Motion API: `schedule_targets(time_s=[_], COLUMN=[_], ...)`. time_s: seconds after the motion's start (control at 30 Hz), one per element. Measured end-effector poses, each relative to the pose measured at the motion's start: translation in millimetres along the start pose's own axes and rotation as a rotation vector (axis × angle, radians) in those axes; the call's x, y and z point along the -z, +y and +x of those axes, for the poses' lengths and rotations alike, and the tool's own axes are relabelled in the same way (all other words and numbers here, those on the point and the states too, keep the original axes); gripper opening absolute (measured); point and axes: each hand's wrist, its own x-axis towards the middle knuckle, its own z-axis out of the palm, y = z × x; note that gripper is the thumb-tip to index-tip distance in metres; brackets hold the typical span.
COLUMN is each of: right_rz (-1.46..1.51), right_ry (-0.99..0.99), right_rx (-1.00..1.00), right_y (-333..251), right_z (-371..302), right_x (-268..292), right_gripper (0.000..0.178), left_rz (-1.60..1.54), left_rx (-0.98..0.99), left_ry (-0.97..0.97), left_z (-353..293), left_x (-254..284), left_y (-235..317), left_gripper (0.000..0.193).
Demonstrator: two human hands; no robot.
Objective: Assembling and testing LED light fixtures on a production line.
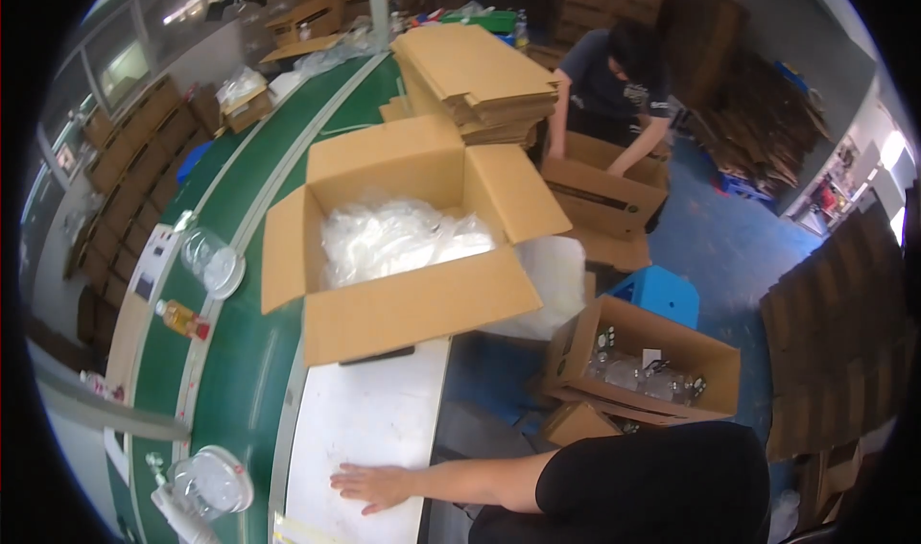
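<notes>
My right hand (376, 486) lies palm down with its fingers spread on a white tabletop (369, 405). Nothing is in it. My left hand does not show. Beyond the right hand, on the far part of this table, stands an open cardboard box (413, 314) with its flaps folded out. Crumpled clear plastic bags (403, 242) fill it. A dark flat object (378, 356) pokes out from under the box's front edge. Left of my hand, a clear container with a white rim (213, 482) sits on the green conveyor belt (251, 381).
Another clear container (213, 262) and a drink bottle (182, 319) stand along the belt. Flattened cartons (475, 64) are stacked behind the box. At right are an open carton of clear containers (643, 376) and a blue stool (657, 295). A co-worker (614, 88) reaches into another carton (604, 194).
</notes>
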Motion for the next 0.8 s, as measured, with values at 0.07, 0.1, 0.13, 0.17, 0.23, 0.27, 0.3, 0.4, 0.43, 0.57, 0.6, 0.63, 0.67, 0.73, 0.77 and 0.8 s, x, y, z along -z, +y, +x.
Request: schedule_targets(time_s=[0.07, 0.1, 0.13, 0.17, 0.23, 0.27, 0.3, 0.4, 0.43, 0.57, 0.6, 0.63, 0.67, 0.73, 0.77, 0.8], right_rz=[-0.016, -0.022, 0.053, 0.124, 0.112, 0.157, 0.2, 0.31, 0.309, 0.243, 0.18, 0.108, 0.125, 0.155, 0.182, 0.184], right_ry=[0.059, 0.102, 0.103, 0.103, 0.127, 0.166, 0.208, 0.101, 0.062, 0.046, 0.007, -0.024, -0.029, -0.087, -0.143, -0.145], right_rx=[-0.09, -0.095, -0.12, -0.149, -0.204, -0.206, -0.217, -0.132, -0.108, -0.026, -0.023, -0.024, -0.026, -0.027, -0.025, -0.015], right_y=[10, 11, 7, 3, 8, 4, 0, -21, -19, -11, -14, -12, -12, -15, -17, -17], right_z=[-13, -13, -11, -9, -17, -21, -28, -44, -51, -63, -66, -69, -67, -65, -63, -64], right_x=[13, 9, 16, 23, 28, 33, 36, 20, 9, 2, 12, 17, 21, 23, 23, 18], right_gripper=[0.074, 0.084, 0.088, 0.092, 0.11, 0.119, 0.128, 0.151, 0.154, 0.156, 0.159, 0.162, 0.166, 0.167, 0.168, 0.168], left_rz=[0.466, 0.466, 0.468, 0.562, 0.607, 0.518, 0.496, 0.402, 0.573, 0.46, 0.431, 0.394, 0.395, 0.593, 0.695, 0.796], left_rx=[-0.251, -0.243, -0.231, -0.042, -0.357, -0.248, -0.218, -0.063, -0.061, 0.004, 0.032, 0.05, 0.049, -0.055, -0.105, -0.158], left_ry=[-0.141, -0.125, -0.106, -0.225, -0.112, -0.085, -0.079, -0.121, -0.119, -0.042, -0.017, 0.008, 0.009, -0.029, -0.045, -0.059], left_z=[-37, -58, -79, -98, -150, -176, -199, -253, -263, -293, -302, -302, -302, -303, -305, -308], left_x=[-34, -33, -28, -19, -35, -41, -46, -41, -50, -72, -72, -74, -75, -83, -85, -84], left_y=[72, 92, 103, 110, 177, 208, 225, 217, 256, 202, 184, 185, 188, 233, 254, 266], left_gripper=[0.015, 0.014, 0.013, 0.027, 0.027, 0.02, 0.018, 0.013, 0.013, 0.016, 0.017, 0.018, 0.018, 0.018, 0.018, 0.019])
